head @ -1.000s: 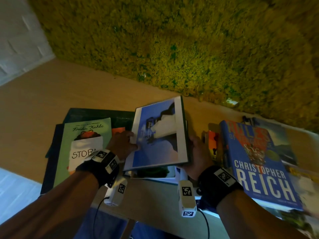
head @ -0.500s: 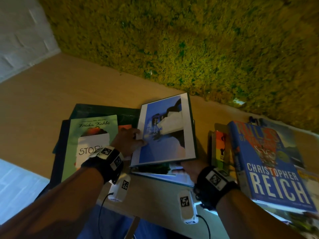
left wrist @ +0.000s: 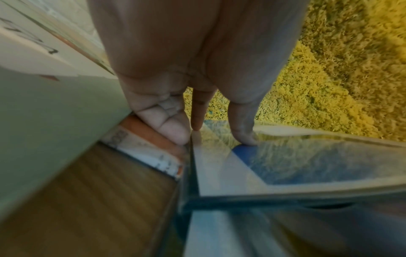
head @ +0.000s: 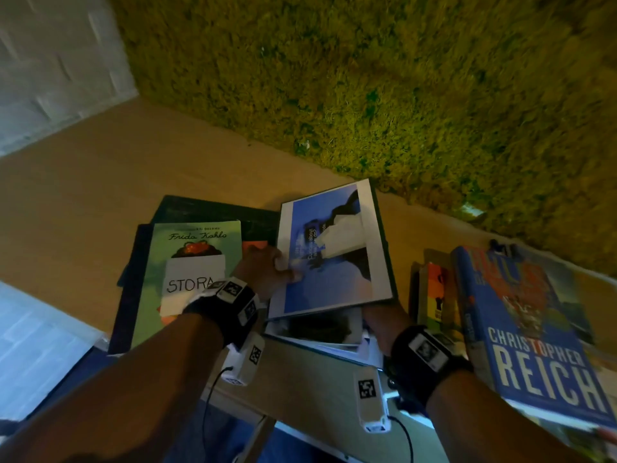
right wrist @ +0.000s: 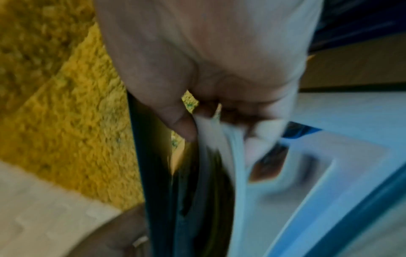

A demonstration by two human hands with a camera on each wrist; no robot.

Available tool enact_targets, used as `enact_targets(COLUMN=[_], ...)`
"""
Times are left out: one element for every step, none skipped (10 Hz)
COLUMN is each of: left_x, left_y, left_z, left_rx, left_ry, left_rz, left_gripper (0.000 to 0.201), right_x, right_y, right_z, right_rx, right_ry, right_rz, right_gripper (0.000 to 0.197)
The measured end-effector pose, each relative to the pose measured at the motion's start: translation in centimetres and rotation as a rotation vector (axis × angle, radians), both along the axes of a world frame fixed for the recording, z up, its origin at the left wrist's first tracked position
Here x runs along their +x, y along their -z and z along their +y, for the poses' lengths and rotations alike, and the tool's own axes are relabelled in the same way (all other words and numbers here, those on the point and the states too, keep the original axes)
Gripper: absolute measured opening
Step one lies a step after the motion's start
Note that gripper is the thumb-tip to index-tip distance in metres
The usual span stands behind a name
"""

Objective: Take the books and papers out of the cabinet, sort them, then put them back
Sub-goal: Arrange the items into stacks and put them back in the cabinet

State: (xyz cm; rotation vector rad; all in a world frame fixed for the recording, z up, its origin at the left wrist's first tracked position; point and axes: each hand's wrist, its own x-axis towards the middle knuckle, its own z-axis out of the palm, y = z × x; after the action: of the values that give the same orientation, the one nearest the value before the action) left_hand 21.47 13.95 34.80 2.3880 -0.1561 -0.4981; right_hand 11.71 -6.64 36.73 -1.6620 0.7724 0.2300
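Note:
A blue-covered book [head: 330, 252] with a white border lies tilted, its cover lifted over loose white pages [head: 320, 329] and a dark picture. My left hand [head: 267, 269] grips its left edge. In the left wrist view the thumb [left wrist: 243, 139] presses on the glossy cover [left wrist: 307, 165] and the other fingers lie against the edge. My right hand [head: 380, 319] reaches under the near right corner, its fingers hidden in the head view. In the blurred right wrist view, my right hand [right wrist: 219, 128] pinches the white pages [right wrist: 237, 156] beside the dark cover [right wrist: 153, 156].
A green Frida Kahlo book [head: 197, 242] with a white "STORA" sheet lies left on dark folders. Orange-spined books [head: 437, 295] and a blue Christopher Reich book [head: 534, 329] lie to the right. All rest on a wooden tabletop [head: 100, 195] against a green moss wall [head: 367, 78].
My right hand has slid from the blue book's right edge down to under its near right corner. The left hand stays at the left edge, its thumb now on the cover.

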Motion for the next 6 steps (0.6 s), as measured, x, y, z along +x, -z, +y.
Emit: enact_targets(left_x=[0.8, 1.1, 1.2, 1.3, 0.7, -0.2], left_y=[0.5, 1.0, 1.4, 1.2, 0.7, 0.5], left_z=[0.0, 0.2, 0.2, 0.1, -0.3, -0.6], left_rx=[0.018, 0.034, 0.024, 0.011, 0.12, 0.224], left_ry=[0.0, 0.011, 0.016, 0.035, 0.094, 0.141], left_rz=[0.011, 0.009, 0.016, -0.016, -0.008, -0.005], left_gripper=[0.074, 0.083, 0.084, 0.081, 0.079, 0.076], right_x=[-0.7, 0.4, 0.8, 0.7, 0.3, 0.5], right_y=[-0.6, -4.2, -8.2, -11.6, -14.5, -16.3], right_z=[-3.4, -6.3, -8.6, -9.1, -9.1, -9.0], right_rx=[-0.098, -0.253, -0.401, -0.409, -0.368, -0.382], right_ry=[0.033, 0.144, 0.277, 0.329, 0.36, 0.367], right_rz=[-0.107, -0.24, -0.373, -0.524, -0.736, -0.873], right_gripper=[0.008, 0.014, 0.03, 0.024, 0.035, 0.037])
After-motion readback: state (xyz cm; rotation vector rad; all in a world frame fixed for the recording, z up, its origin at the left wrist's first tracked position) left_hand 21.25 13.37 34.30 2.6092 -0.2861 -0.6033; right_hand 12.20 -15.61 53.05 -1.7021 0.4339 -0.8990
